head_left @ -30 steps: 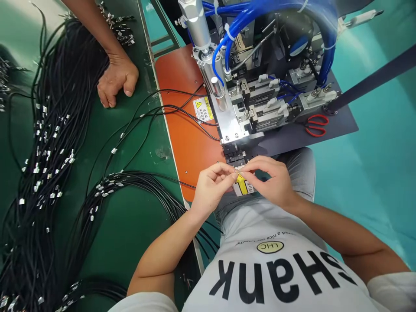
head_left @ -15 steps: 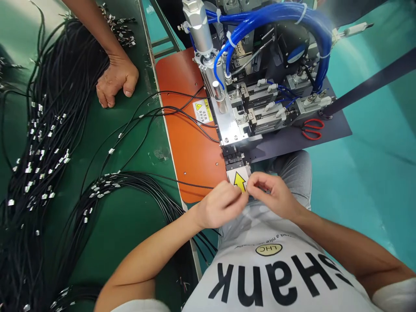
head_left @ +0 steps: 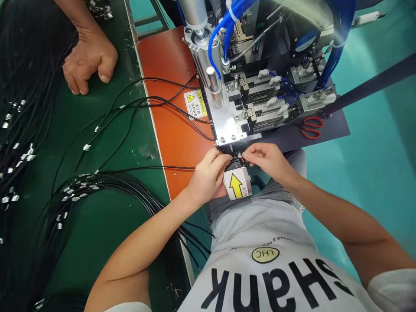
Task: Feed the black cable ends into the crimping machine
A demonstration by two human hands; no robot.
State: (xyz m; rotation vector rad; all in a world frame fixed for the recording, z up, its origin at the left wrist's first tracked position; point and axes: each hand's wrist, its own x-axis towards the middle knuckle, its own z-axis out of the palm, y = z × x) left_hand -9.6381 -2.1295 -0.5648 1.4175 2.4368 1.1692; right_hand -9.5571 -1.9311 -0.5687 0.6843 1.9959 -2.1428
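My left hand (head_left: 208,177) is closed around a black cable (head_left: 162,167) near its end, over the small dark fixture at the front of the machine (head_left: 227,123). The cable trails left across the orange plate (head_left: 162,134). Opposite it, my right hand (head_left: 268,161) pinches the thin wires (head_left: 240,157) at the cable's end, one of them reddish. The fingertips partly hide these wires and the fixture. Just below the hands is a white block with a yellow arrow (head_left: 236,184). Several other black cables run under the machine's front edge.
A bundle of black cables with silvery ends (head_left: 130,186) lies on the green table (head_left: 123,242). At upper left rests another person's hand (head_left: 91,63) near more cables. Red-handled scissors (head_left: 311,128) lie on the dark plate at right. Blue air hoses (head_left: 214,43) arch above.
Both my hands have moved up and forward from over the yellow arrow to the fixture, bringing the cable end along. The arrow block is now uncovered. The camera view has shifted slightly.
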